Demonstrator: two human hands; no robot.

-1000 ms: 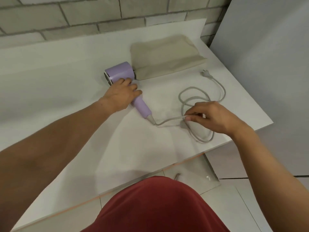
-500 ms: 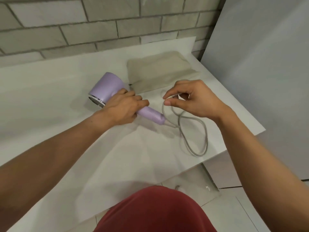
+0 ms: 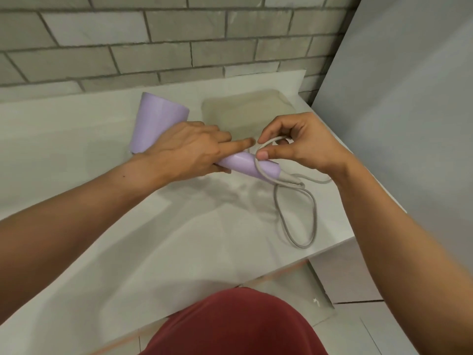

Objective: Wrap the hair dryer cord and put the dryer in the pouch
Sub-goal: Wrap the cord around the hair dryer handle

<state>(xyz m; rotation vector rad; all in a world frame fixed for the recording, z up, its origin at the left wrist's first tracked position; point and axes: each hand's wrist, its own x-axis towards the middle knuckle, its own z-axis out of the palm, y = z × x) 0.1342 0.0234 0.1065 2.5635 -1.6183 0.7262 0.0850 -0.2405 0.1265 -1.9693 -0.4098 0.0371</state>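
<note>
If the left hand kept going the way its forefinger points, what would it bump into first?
Probably the loop of thin grey power cord pinched by the right hand, just past the fingertip of the left hand, over the handle of the lilac plastic hair dryer. Depth is unclear from one view.

Bare table (image 3: 76, 155) stretches wide across the left and near side. The brick wall (image 3: 153, 47) closes the far edge, and a grey panel (image 3: 409, 98) stands close beside the right edge. The flat pouch (image 3: 243, 111) fills the far right corner; a loose cord (image 3: 315, 213) loop lies near the right edge. The dryer (image 3: 158, 119), gripped by the left hand (image 3: 189, 149), blocks the middle
</note>
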